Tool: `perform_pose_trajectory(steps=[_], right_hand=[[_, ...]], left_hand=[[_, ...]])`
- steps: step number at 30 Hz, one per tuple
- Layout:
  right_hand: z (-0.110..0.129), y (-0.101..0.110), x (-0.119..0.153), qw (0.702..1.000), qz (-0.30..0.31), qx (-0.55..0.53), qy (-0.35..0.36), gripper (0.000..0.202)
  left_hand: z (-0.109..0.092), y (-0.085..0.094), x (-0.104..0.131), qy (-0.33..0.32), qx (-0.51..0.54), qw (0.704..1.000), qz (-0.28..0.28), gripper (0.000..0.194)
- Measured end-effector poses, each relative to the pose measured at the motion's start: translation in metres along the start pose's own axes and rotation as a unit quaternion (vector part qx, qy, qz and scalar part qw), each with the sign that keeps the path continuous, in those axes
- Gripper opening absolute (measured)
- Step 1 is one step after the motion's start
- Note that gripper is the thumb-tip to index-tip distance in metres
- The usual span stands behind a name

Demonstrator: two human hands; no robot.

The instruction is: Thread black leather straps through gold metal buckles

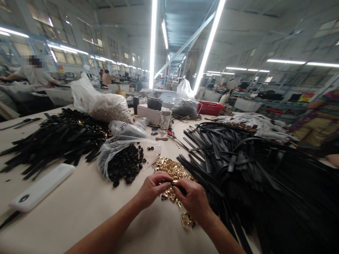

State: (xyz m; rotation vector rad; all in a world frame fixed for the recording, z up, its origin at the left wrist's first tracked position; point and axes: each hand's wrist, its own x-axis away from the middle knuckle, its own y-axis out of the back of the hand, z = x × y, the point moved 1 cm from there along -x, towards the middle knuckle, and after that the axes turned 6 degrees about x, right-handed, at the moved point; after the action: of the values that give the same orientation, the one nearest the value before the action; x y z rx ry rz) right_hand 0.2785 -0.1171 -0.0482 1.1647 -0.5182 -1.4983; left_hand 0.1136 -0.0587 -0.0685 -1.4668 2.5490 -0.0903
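Where the left hand (152, 188) and the right hand (195, 198) nearly meet above the pale table (106, 211), both pinch a narrow black strap (182, 189) between their fingers; something golden glints there, though I cannot tell whether it is gripped too. At twelve o'clock from them, a heap of shiny gold metal buckles (169, 165) begins just beyond and runs beneath. Toward ten, small black loops (124, 165) spill from a clear plastic bag (102, 158). Long flat black straps (233, 158) pile up at two, and an oblong white device (46, 187) with a dark oval lies at nine.
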Motion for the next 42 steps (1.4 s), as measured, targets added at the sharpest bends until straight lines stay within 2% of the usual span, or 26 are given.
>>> perform_pose_trajectory(steps=[3, 10, 16, 18, 21, 23, 27, 31, 33, 38, 42], right_hand=[[-0.001, -0.001, 0.000, 1.000, 0.005, 0.010, -0.001, 0.014], [0.001, 0.000, 0.000, 1.000, 0.017, 0.007, -0.009, 0.013], [-0.003, 0.007, -0.004, 0.999, 0.009, -0.002, -0.031, 0.016], [-0.008, 0.013, -0.005, 0.999, -0.005, 0.002, -0.042, 0.016], [-0.013, 0.020, -0.007, 0.998, -0.022, 0.003, -0.056, 0.017], [-0.014, 0.023, -0.007, 0.998, -0.025, -0.003, -0.049, 0.017], [-0.009, 0.021, -0.005, 1.000, 0.002, -0.016, -0.007, 0.014], [-0.006, 0.018, -0.003, 0.999, 0.039, -0.018, 0.008, 0.011], [-0.007, 0.018, -0.003, 0.999, 0.045, -0.029, 0.006, 0.016], [-0.022, 0.024, -0.006, 0.994, 0.046, -0.086, -0.054, 0.035], [-0.037, 0.029, -0.010, 0.987, 0.027, -0.106, -0.120, 0.045]], left_hand=[[-0.006, -0.002, 0.001, -0.047, -0.046, 0.998, 0.007, 0.015], [-0.009, -0.006, 0.003, -0.056, -0.058, 0.997, -0.023, 0.011], [-0.018, 0.000, 0.005, -0.114, -0.086, 0.988, -0.052, 0.009], [-0.021, 0.002, 0.005, -0.090, -0.040, 0.995, -0.036, 0.012], [-0.018, 0.001, 0.005, 0.025, 0.022, 0.999, 0.043, 0.025], [-0.013, 0.000, 0.004, 0.084, 0.037, 0.994, 0.062, 0.036], [-0.004, 0.003, -0.001, 0.114, 0.064, 0.991, -0.004, 0.042], [0.003, 0.007, -0.003, 0.135, 0.091, 0.986, -0.021, 0.037], [0.005, 0.010, -0.004, 0.145, 0.106, 0.983, -0.041, 0.035], [0.006, 0.022, -0.010, 0.147, 0.136, 0.971, -0.130, 0.033], [0.006, 0.026, -0.012, 0.160, 0.152, 0.964, -0.151, 0.034]])
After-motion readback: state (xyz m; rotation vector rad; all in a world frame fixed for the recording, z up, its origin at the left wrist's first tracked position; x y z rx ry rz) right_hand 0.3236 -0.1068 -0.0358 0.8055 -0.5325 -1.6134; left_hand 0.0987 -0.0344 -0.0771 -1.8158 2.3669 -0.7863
